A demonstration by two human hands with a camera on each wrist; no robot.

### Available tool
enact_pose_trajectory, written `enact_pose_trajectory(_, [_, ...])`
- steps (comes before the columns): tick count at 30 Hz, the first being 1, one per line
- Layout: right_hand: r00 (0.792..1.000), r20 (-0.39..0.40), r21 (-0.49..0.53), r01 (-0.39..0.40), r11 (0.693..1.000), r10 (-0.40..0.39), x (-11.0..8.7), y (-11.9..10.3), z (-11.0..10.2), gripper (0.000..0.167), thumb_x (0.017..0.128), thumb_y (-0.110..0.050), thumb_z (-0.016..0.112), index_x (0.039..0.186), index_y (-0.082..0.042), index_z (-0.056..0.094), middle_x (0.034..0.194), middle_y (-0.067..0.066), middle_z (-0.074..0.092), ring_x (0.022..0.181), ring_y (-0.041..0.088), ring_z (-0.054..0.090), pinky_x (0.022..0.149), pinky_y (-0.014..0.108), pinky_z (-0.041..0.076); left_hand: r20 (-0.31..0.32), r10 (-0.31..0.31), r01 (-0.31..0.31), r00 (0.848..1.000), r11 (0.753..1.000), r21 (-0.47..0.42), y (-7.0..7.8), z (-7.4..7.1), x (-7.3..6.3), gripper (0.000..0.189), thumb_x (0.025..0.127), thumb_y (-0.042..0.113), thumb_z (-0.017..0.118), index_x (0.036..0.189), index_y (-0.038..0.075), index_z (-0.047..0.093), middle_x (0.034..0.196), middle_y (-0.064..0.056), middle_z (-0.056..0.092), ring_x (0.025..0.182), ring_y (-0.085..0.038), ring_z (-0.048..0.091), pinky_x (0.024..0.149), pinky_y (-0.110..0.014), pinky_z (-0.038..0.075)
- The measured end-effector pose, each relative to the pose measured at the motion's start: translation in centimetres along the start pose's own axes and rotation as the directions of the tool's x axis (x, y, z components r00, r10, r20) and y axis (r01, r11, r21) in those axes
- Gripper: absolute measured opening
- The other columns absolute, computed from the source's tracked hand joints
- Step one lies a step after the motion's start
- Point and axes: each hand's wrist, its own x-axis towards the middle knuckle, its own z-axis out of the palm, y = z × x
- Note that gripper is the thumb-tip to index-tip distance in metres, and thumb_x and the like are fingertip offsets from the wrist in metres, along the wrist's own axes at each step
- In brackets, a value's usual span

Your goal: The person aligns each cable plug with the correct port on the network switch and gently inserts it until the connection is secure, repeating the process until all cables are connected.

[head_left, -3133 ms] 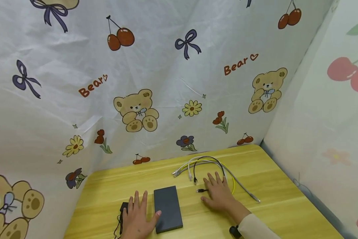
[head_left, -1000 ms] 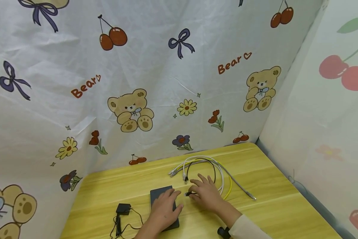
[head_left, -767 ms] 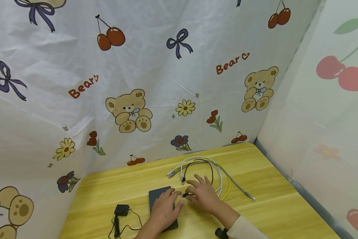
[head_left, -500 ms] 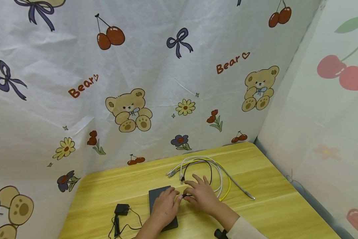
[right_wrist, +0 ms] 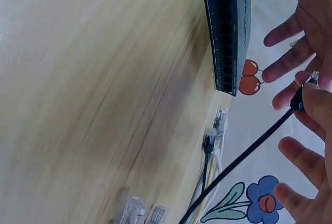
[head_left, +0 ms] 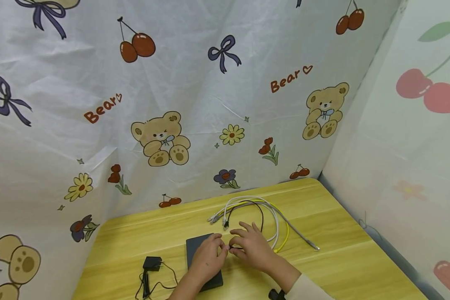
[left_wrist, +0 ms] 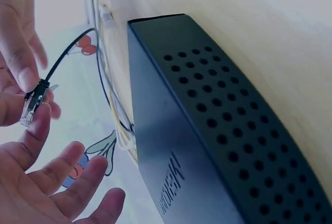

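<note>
Both hands meet at one end of a black Ethernet cable (right_wrist: pixel 249 151). My left hand (head_left: pixel 209 256) pinches its clear plug (left_wrist: pixel 30 111) between thumb and index finger, the other fingers spread. My right hand (head_left: pixel 252 248) grips the plug's black boot (right_wrist: pixel 296 99) from the cable side. Below and behind the left hand lies a dark network switch (head_left: pixel 214 282) marked MERCURY, partly covered by that hand in the head view. A row of ports (right_wrist: pixel 225 37) shows along its side in the right wrist view. The held plug is apart from the switch.
Behind the hands lie looped white (head_left: pixel 276 221), yellow (head_left: pixel 287 238) and grey (head_left: pixel 301 236) network cables, with the black cable's other plug (head_left: pixel 226 225) beside them. A black power adapter (head_left: pixel 152 263) with its cord sits at left. Patterned fabric (head_left: pixel 194 83) hangs behind the table (head_left: pixel 345 250).
Both hands have come together from apart. The left moved from near the adapter to over the switch, then onto the plug; the right picked up the black cable's end and brought it left.
</note>
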Motion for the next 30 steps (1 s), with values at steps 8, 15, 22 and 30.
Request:
enact_pose_trajectory(8, [0.984, 0.175, 0.300, -0.095, 0.949, 0.043, 0.4, 0.4, -0.1, 0.024, 0.103, -0.034, 0.054, 0.111, -0.021, 0.073, 0.136, 0.009, 0.061, 0.136, 0.043, 0.044, 0.105, 0.068, 0.034, -0.026, 0.010, -0.011, 1.000, 0.999, -0.032, 0.4, -0.6, -0.2, 0.019, 0.098, 0.030, 0.063, 0.081, 0.025, 0.069, 0.139, -0.013, 0.057, 0.114, -0.035, 0.060, 0.066, -0.037, 0.048])
enact_pose_trajectory(15, [0.959, 0.277, 0.533, -0.202, 0.821, 0.056, 1.0, 1.0, 0.0, 0.023, 0.106, -0.030, 0.049, 0.109, -0.018, 0.068, 0.147, 0.017, 0.049, 0.141, 0.045, 0.035, 0.109, 0.064, 0.031, -0.038, 0.003, -0.007, 0.999, 0.995, -0.097, 0.3, -0.8, -0.2, 0.018, 0.100, 0.035, 0.061, 0.086, 0.026, 0.068, 0.142, -0.013, 0.054, 0.126, -0.040, 0.053, 0.089, -0.058, 0.049])
enact_pose_trajectory(22, [0.951, 0.304, 0.655, -0.247, 0.714, 0.050, 1.4, 1.2, 0.3, 0.020, 0.106, -0.028, 0.049, 0.105, -0.021, 0.068, 0.150, 0.020, 0.045, 0.143, 0.042, 0.034, 0.109, 0.066, 0.029, -0.049, -0.002, -0.004, 0.999, 0.992, -0.129, -0.1, -0.8, -0.2, 0.018, 0.100, 0.039, 0.059, 0.094, 0.024, 0.069, 0.141, -0.013, 0.054, 0.128, -0.039, 0.052, 0.092, -0.074, 0.038])
enact_pose_trajectory(30, [0.953, 0.289, 0.636, -0.261, 0.726, 0.089, 1.4, 1.1, 0.6, 0.021, 0.106, -0.031, 0.049, 0.097, -0.022, 0.067, 0.150, 0.019, 0.046, 0.144, 0.052, 0.022, 0.108, 0.074, 0.018, -0.097, -0.044, 0.036, 0.994, 0.995, -0.091, -0.2, -0.3, -0.5, 0.032, 0.098, 0.049, 0.058, 0.109, 0.021, 0.067, 0.142, -0.015, 0.052, 0.130, -0.040, 0.049, 0.092, -0.068, 0.042])
